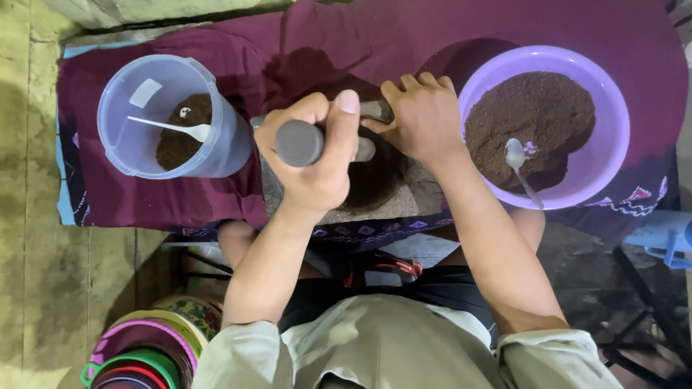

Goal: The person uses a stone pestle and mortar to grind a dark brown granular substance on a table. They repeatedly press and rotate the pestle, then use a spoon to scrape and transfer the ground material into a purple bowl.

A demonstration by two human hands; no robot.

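Your left hand had its grip wrapped tight around the grey pestle, seen end-on, so its lower shaft and working end were hidden behind your fist. Your right hand lay flat with fingers pressed together on the rim of the stone mortar, holding nothing; both hands covered most of the bowl, and what lay inside it was too dark to make out. The mortar sat on a maroon cloth, between a clear jug with brown powder and a white spoon, and a purple bowl of the same powder, where a metal spoon leaned.
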